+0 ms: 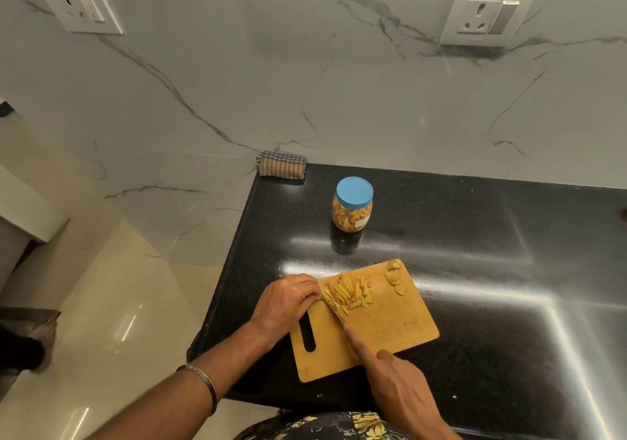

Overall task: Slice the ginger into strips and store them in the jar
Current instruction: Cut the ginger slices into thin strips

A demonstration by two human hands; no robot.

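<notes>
Right hand (403,383): nearest cam, at near edge of cutting board (390,329). Fingers curled round knife handle, index finger laid straight along top of knife (334,310).
Knife: blade runs diagonally over board, tip end at left edge of strip pile. Handle mostly hidden under hand; small orange bit shows by index finger.
Left hand (283,302): on board's far-left corner, knuckles up, fingers curled down, fingertips at left edge of strip pile, just beside blade. Whether it pinches any ginger: can't tell, fingertips hidden.
Left wrist: metal bangle (203,383) on forearm, off board to near-left.
Ginger strips (347,292): loose pile on far part of board, touching blade.
Ginger slices (395,276): few round uncut pieces at board's far-right corner, apart from strips.
Board: wooden, slot handle at left end, lies angled on black counter (492,236) near counter's left edge.
Jar (353,205): upright on counter, beyond board, well apart from it. Blue lid on. Yellowish pieces inside, white label low on side.
Cloth (281,165): folded, striped, at counter's far-left corner vs. board, against marble wall (305,83).
Sockets: two switch plates high on wall, far beyond board.
Shirt (339,426): dark, yellow print, at bottom of frame, nearer than board.
</notes>
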